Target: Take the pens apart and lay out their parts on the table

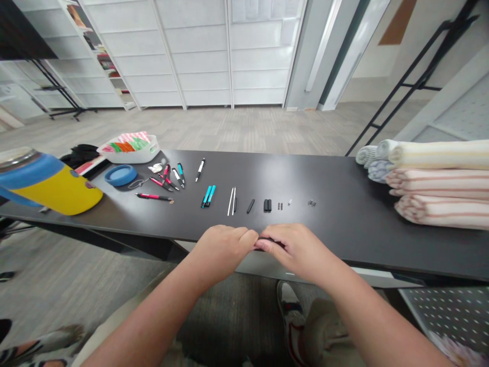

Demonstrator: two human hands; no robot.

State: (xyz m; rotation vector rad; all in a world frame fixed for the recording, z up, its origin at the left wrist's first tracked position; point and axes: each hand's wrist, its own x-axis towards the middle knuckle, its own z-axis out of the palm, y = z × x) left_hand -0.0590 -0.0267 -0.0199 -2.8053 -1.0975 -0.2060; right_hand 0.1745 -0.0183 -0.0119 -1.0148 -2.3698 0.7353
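Note:
My left hand (225, 251) and my right hand (298, 248) meet at the table's front edge, fingers closed and tips touching. A slim dark piece (275, 241) shows between my right thumb and fingers; its kind is unclear. Whatever my left fingers pinch is hidden. Just beyond lie pen parts in a row: two teal barrels (208, 196), thin white refills (231, 202), a black tube (250, 206), two short black grips (267, 205), tiny dark pieces (280, 206), a small clear bit (290, 202) and small springs (311, 203).
Several whole pens (155, 197) lie left on the dark table (336, 219), near a blue lid (120, 175) and a white basket (132, 155) of colourful packets. A blue-yellow jug (49, 178) stands far left. Rolled striped cloths (443, 183) are stacked at right.

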